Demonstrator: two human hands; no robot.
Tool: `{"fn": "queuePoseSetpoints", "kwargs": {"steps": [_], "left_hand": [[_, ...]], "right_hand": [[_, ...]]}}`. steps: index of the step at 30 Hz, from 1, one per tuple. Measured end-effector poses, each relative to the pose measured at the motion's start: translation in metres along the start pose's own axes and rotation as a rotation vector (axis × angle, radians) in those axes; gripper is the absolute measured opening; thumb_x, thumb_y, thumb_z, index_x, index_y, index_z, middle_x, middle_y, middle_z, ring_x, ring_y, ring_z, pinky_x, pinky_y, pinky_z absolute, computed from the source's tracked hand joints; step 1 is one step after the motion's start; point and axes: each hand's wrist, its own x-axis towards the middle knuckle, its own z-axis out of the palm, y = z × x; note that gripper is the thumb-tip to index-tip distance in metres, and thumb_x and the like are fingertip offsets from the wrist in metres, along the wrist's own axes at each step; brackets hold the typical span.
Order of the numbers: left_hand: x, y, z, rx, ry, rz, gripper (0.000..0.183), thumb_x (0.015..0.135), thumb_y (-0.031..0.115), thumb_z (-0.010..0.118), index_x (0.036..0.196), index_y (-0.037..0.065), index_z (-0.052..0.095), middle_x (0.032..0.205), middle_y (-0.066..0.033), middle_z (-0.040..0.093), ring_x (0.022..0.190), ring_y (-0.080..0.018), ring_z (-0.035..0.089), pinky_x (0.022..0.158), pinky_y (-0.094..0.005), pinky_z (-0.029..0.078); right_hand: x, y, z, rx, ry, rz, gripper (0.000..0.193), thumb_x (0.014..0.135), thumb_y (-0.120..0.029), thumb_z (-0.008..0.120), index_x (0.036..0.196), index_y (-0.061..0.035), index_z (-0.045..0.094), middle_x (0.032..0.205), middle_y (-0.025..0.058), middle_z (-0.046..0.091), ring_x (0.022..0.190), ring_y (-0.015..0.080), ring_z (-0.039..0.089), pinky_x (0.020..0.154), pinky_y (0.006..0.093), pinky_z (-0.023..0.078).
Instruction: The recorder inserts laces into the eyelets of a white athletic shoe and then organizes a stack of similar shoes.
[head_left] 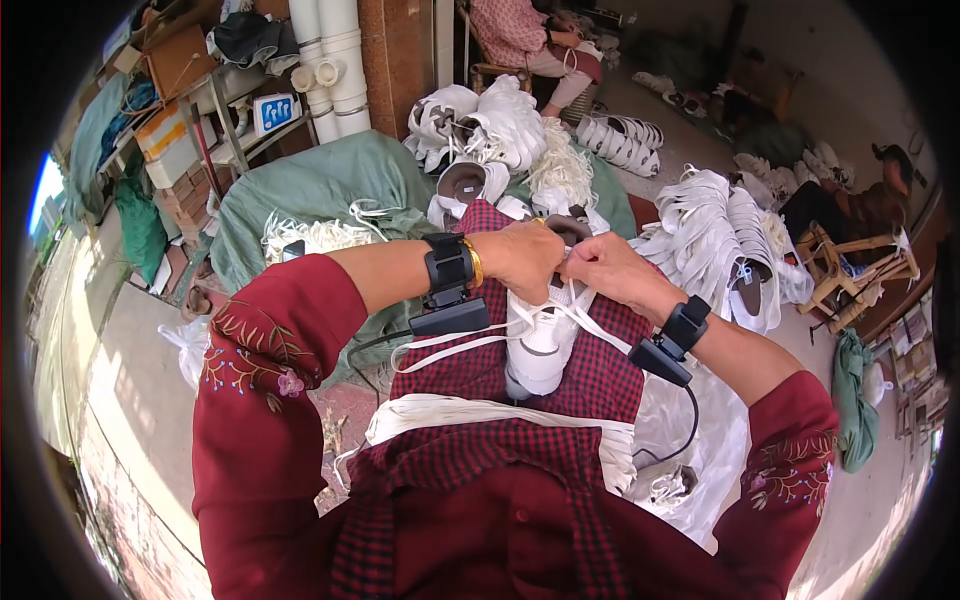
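Note:
A white sneaker point(537, 350) rests on the red-and-black checked apron over my lap, its toe toward me. White shoelaces point(455, 350) run through its front eyelets, and one loose end trails to the left across the apron. My left hand point(520, 260) is closed over the left side of the shoe's lacing, fingers bent down on a lace. From the other side, my right hand point(618, 272) pinches a lace near the brown-lined opening point(570, 230). My fingertips nearly meet, and they hide the upper eyelets.
A bundle of white laces point(480, 412) lies across my lap. Ahead are piled white shoes point(505, 125) and green cloth point(310, 190). More stacked shoes point(745, 240) stand at the right, near a wooden stool point(860, 265). Another person point(535, 40) sits at the back.

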Motion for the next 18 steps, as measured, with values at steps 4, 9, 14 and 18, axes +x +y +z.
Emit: {"fn": "queuePoseSetpoints", "kwargs": {"steps": [4, 9, 14, 18], "left_hand": [[-0.003, -0.016, 0.011, -0.722, 0.099, -0.079, 0.024, 0.085, 0.021, 0.068, 0.078, -0.002, 0.070, 0.074, -0.0082, 0.070, 0.065, -0.0125, 0.063, 0.058, -0.0314, 0.049], [-0.028, 0.003, 0.016, -1.130, 0.168, 0.001, 0.029, 0.105, 0.030, 0.055, 0.105, 0.003, 0.065, 0.079, -0.0041, 0.069, 0.068, -0.0074, 0.064, 0.057, -0.0201, 0.047], [-0.022, 0.016, 0.036, -1.380, 0.324, -0.245, 0.024, 0.101, 0.023, 0.060, 0.109, 0.000, 0.062, 0.086, -0.0100, 0.071, 0.068, -0.0149, 0.070, 0.060, -0.0259, 0.058], [-0.015, 0.018, 0.037, -1.449, 0.275, -0.288, 0.018, 0.098, 0.016, 0.064, 0.100, -0.002, 0.064, 0.087, -0.0124, 0.072, 0.070, -0.0170, 0.072, 0.061, -0.0279, 0.060]], "right_hand": [[0.002, -0.001, 0.009, 0.649, 0.219, 0.061, 0.028, 0.097, -0.032, 0.059, 0.090, -0.0070, 0.070, 0.082, -0.0026, 0.064, 0.072, 0.0085, 0.054, 0.061, 0.0268, 0.041], [-0.008, 0.018, 0.013, 0.820, 0.171, -0.089, 0.030, 0.102, -0.040, 0.055, 0.099, -0.0123, 0.068, 0.090, -0.0066, 0.061, 0.077, 0.0032, 0.050, 0.063, 0.0218, 0.037], [-0.015, 0.011, 0.015, 0.759, 0.210, -0.147, 0.032, 0.102, -0.041, 0.057, 0.104, -0.0123, 0.072, 0.087, -0.0079, 0.061, 0.075, 0.0014, 0.047, 0.061, 0.0185, 0.036], [-0.016, 0.001, 0.015, 0.688, 0.211, -0.120, 0.027, 0.101, -0.033, 0.059, 0.107, -0.0090, 0.069, 0.089, -0.0074, 0.060, 0.077, 0.0016, 0.047, 0.063, 0.0186, 0.037]]}}
